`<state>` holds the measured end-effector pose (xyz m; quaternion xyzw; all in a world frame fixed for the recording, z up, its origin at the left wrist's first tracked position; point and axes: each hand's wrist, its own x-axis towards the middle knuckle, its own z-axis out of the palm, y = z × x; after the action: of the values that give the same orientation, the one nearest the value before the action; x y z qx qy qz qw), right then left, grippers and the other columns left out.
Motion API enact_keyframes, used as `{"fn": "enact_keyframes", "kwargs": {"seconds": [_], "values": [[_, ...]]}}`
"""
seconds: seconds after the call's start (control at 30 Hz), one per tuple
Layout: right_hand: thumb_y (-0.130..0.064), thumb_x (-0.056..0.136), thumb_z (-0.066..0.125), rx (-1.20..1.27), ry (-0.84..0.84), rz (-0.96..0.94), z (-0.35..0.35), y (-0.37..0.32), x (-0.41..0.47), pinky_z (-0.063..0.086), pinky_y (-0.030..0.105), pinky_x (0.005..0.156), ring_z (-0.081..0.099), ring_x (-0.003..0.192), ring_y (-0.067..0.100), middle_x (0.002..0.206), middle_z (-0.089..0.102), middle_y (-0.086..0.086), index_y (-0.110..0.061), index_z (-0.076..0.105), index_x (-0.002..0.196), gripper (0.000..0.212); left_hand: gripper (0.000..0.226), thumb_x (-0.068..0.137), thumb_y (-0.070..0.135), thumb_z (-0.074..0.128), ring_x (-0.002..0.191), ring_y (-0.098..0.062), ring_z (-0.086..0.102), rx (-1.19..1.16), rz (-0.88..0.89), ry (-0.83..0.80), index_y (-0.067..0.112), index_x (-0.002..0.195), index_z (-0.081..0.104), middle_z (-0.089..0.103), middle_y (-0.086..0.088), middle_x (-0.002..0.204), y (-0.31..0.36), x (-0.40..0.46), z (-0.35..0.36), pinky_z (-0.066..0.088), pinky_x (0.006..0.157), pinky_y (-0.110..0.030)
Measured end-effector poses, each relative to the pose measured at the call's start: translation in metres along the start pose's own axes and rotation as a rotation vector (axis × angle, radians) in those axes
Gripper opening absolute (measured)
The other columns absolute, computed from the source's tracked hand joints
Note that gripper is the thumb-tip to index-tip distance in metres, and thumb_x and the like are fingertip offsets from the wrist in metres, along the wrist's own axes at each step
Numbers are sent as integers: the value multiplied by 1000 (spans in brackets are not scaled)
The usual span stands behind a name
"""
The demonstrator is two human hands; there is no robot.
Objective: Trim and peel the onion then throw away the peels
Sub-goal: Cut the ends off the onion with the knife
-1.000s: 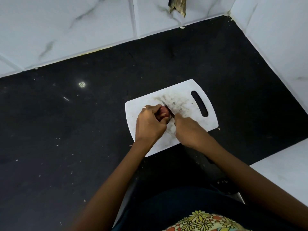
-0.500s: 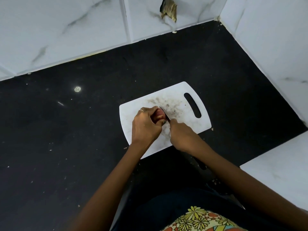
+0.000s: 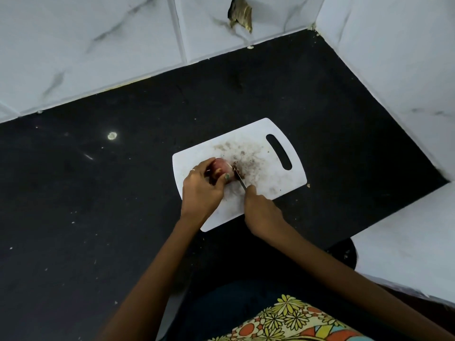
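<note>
A red onion [image 3: 219,168] lies on a white cutting board [image 3: 268,173] on the black counter. My left hand [image 3: 202,190] grips the onion from the left and near side, with the fingers curled over it. My right hand [image 3: 262,212] is closed on the handle of a small knife [image 3: 238,177]. The blade rests against the onion's right end, where a dark root tuft shows. Dark specks and stains mark the board to the right of the blade.
The board's handle slot [image 3: 279,151] faces the far right. White marble-tiled walls [image 3: 98,45] close the counter at the back and right. A broken spot in the tile [image 3: 240,14] shows at the top. A small peel scrap [image 3: 308,185] lies off the board's right edge.
The blade has slid from across the onion to its right end. My left hand still holds the onion down. The view shifted slightly.
</note>
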<state>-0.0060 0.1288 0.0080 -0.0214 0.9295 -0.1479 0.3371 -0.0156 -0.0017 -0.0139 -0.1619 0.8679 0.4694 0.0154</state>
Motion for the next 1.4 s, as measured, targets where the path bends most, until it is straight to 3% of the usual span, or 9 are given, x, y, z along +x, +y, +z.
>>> {"fn": "enact_keyframes", "kwargs": {"seconds": [0.1, 0.27, 0.43, 0.63, 0.83, 0.93, 1.1, 1.27, 1.4], "values": [[-4, 92, 35, -15, -15, 11, -4, 0, 1, 43, 46, 85, 54, 109, 39, 120, 55, 22, -5, 31, 124, 32, 47, 81, 25, 70, 111, -16, 60, 16, 19, 7, 19, 125, 56, 65, 2, 120, -9, -8, -5, 45, 92, -22], [-6, 93, 33, -19, -40, 25, -7, -1, 2, 42, 44, 82, 55, 108, 39, 119, 55, 21, -6, 32, 123, 30, 50, 71, 43, 62, 105, -17, 59, 100, 65, 72, 27, 118, 52, 64, 10, 112, -9, -17, -2, 46, 93, -42], [-8, 92, 36, 41, -32, -38, -13, 9, 3, 41, 40, 76, 56, 103, 40, 113, 57, 23, -5, 37, 118, 26, 54, 70, 50, 59, 103, -18, 59, 169, 70, 78, 29, 118, 49, 64, 10, 111, -7, -15, 0, 45, 86, -37], [-24, 95, 38, 282, 312, -83, -25, 20, 8, 47, 45, 72, 59, 85, 39, 81, 56, 13, -15, 40, 88, 12, 63, 71, 49, 70, 107, -22, 56, 286, 65, 67, 30, 125, 46, 62, 5, 116, -7, -8, 2, 43, 84, -37], [-30, 91, 49, 385, 274, -71, -34, 16, 31, 41, 33, 65, 58, 79, 28, 76, 54, 3, -13, 48, 86, 18, 66, 74, 48, 71, 111, -25, 53, 356, 52, 54, 25, 130, 47, 60, -3, 119, -1, -1, 3, 46, 84, -39], [-31, 90, 54, 460, 254, -45, -32, 11, 42, 39, 28, 55, 57, 77, 24, 83, 56, 4, -7, 53, 102, 27, 62, 71, 41, 75, 110, -24, 49, 257, 31, 40, 23, 125, 51, 56, -4, 116, -3, 1, 4, 49, 83, -38], [-36, 84, 65, 705, 187, -5, -28, 6, 55, 41, 26, 43, 61, 64, 19, 91, 67, 11, -8, 60, 105, 35, 59, 63, 32, 79, 101, -20, 54, 31, 22, 67, 18, 115, 55, 54, -3, 107, -8, 4, 8, 53, 84, -36], [-19, 82, 70, 1003, 162, 14, -32, 2, 52, 35, 14, 33, 53, 37, -2, 74, 65, 5, -1, 67, 98, 24, 60, 59, 32, 72, 96, -13, 59, -160, -6, 84, 18, 113, 54, 57, -2, 111, -7, 1, 5, 55, 79, -28], [-23, 79, 73, 1016, 341, 23, -34, 3, 56, 40, 17, 40, 58, 55, 7, 73, 65, 3, -5, 67, 89, 21, 57, 58, 32, 71, 95, -12, 59, -217, -23, 97, 22, 113, 55, 57, -3, 113, -11, 0, 4, 55, 75, -25]]}}
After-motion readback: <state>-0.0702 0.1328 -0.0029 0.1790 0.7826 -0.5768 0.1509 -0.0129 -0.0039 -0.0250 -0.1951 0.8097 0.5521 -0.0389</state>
